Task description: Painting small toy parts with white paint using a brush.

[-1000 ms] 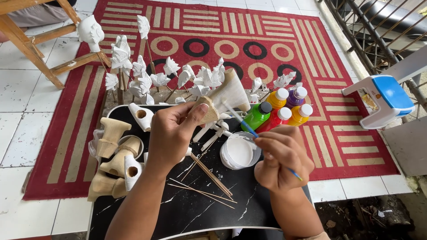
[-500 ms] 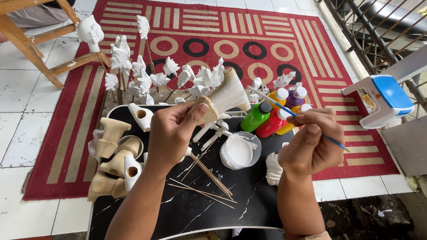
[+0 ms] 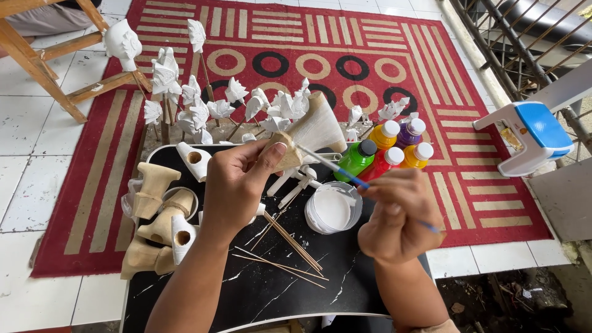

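Now the right hand (image 3: 398,216) is back down near the piece. Half a second ago it was raised over by the paint bottles with the brush pointing away to the right; now the brush (image 3: 345,174) slants up-left and its tip touches the cone-shaped wooden piece (image 3: 311,134). Fingers closed around the blue brush handle, pinch grip.

Left hand (image 3: 237,185) hasn't moved across all three frames. It's closed on the narrow end of the wooden piece, thumb on top, holding it tilted above the black marble-pattern board (image 3: 277,290), wide end up and to the right.

White paint tub (image 3: 333,208) sits on the board, just left of the right hand, under the brush shaft. Same spot as before.

Paint bottles (image 3: 388,151) clustered behind the tub: green, red, orange, purple, yellow. A moment ago the right hand covered part of them; now all are in view.

Thin wooden skewers (image 3: 290,246) lie loose on the board between the two forearms. Unchanged.

Unpainted wooden pieces (image 3: 157,209) piled at the board's left edge. White-painted figures on sticks (image 3: 197,105) stand behind the board on the red patterned rug (image 3: 481,185). Blue and white stool (image 3: 530,135) at right, off the rug.
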